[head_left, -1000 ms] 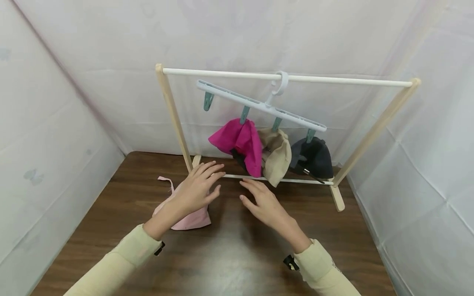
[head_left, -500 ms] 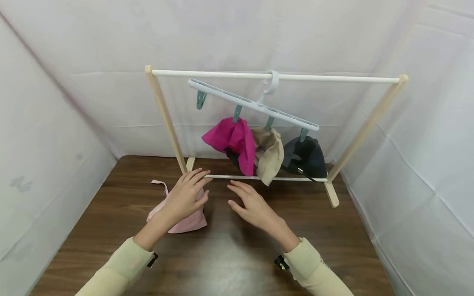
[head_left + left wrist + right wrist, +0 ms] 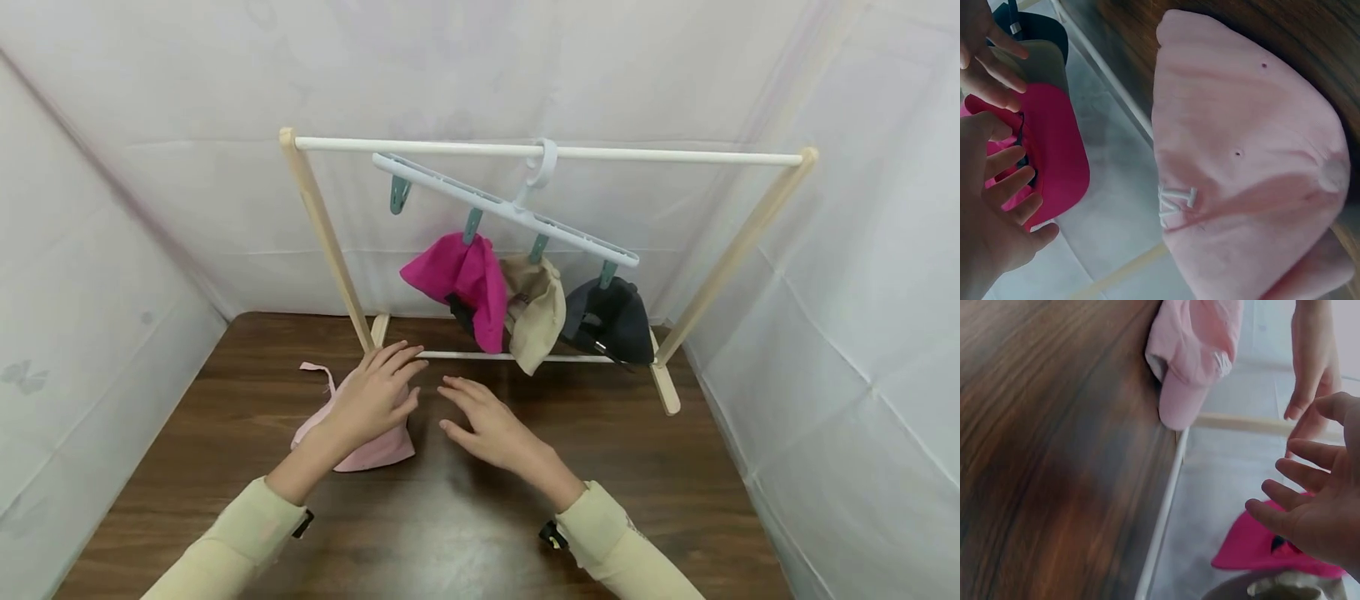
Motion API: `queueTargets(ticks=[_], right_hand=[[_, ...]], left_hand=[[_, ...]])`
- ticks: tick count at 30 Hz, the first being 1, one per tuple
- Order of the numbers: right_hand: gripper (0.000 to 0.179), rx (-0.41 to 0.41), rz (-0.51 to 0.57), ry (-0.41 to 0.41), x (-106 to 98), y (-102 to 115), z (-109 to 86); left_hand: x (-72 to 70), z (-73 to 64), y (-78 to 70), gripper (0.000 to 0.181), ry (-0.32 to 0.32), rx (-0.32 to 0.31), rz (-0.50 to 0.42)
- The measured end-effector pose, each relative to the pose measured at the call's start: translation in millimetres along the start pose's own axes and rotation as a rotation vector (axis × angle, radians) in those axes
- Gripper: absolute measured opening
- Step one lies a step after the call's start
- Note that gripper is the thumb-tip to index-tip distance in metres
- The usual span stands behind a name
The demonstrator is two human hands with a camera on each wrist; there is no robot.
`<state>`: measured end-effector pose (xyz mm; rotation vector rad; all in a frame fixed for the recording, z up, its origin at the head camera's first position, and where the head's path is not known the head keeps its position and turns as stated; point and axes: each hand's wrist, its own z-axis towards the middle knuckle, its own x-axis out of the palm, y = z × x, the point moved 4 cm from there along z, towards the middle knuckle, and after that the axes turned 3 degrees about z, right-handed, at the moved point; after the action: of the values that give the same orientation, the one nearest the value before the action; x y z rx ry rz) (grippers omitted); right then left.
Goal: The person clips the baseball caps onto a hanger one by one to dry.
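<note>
A pink cap (image 3: pixel 1247 125) with white lettering lies on the table, partly hidden by my left hand in the head view. My left hand (image 3: pixel 375 396) hovers over it, fingers spread and holding nothing. To its right my right hand (image 3: pixel 491 429) is held above the table, fingers extended, also holding nothing. From teal clips on a pale blue clip hanger (image 3: pixel 502 208) hang a magenta cap (image 3: pixel 468 279), a beige cap (image 3: pixel 538 312) and a dark navy cap (image 3: pixel 615 321). The leftmost clip (image 3: pixel 400 194) holds nothing.
The hanger hooks over the white top bar (image 3: pixel 660 156) of a wooden rack (image 3: pixel 322 225), tilting down to the right. A low white rod (image 3: pixel 465 356) joins the rack's feet. White fabric walls (image 3: pixel 112 233) surround the brown table (image 3: pixel 637 500).
My right hand has moved left and slightly nearer to me, closer to my left hand. The head view has shifted, so the rack sits further left. My left hand stays over the pink cap.
</note>
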<state>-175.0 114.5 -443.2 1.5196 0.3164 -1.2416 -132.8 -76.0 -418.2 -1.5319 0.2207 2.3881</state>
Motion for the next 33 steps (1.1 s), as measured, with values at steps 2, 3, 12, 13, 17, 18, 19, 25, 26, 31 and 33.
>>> queueTargets(ticks=[2, 3, 12, 13, 17, 18, 19, 25, 26, 31, 33], right_hand=[[0.055, -0.015, -0.016, 0.009, 4.7, 2.9, 3.9], [0.055, -0.023, -0.023, 0.012, 7.1, 4.9, 5.5], [0.058, -0.087, -0.033, 0.028, 40.2, 23.6, 26.8], [0.059, -0.086, -0.035, 0.026, 43.2, 24.2, 28.5], [0.065, -0.077, -0.05, 0.044, 53.4, 23.7, 34.1], [0.067, -0.072, -0.057, 0.055, 55.7, 23.1, 35.5], [0.07, -0.068, -0.06, 0.066, 57.9, 22.8, 36.9], [0.082, -0.108, -0.043, 0.128, 74.5, 30.3, 44.4], [0.083, -0.118, -0.047, 0.136, 77.5, 32.4, 45.1], [0.086, -0.147, -0.099, 0.164, 89.1, 41.9, 49.4], [0.088, -0.15, -0.123, 0.176, 93.1, 45.6, 51.4]], left_hand=[[-0.6, -1.8, 3.0, 0.043, 0.024, -0.007, 0.0], [-0.7, -3.4, 4.9, 0.045, 0.037, -0.012, -0.003], [-7.8, -31.2, 31.1, 0.051, 0.068, -0.087, -0.012], [-8.0, -34.1, 33.5, 0.051, 0.071, -0.09, -0.01], [-8.2, -46.7, 40.3, 0.054, 0.103, -0.091, 0.005], [-7.8, -50.0, 41.4, 0.055, 0.113, -0.091, 0.01], [-7.7, -53.5, 42.2, 0.057, 0.126, -0.09, 0.014], [-8.6, -83.0, 49.1, 0.071, 0.156, -0.071, 0.025], [-8.8, -88.0, 50.8, 0.074, 0.158, -0.066, 0.023], [-9.3, -107.1, 55.8, 0.089, 0.232, -0.052, 0.04], [-7.8, -113.6, 56.9, 0.096, 0.288, -0.052, 0.048]])
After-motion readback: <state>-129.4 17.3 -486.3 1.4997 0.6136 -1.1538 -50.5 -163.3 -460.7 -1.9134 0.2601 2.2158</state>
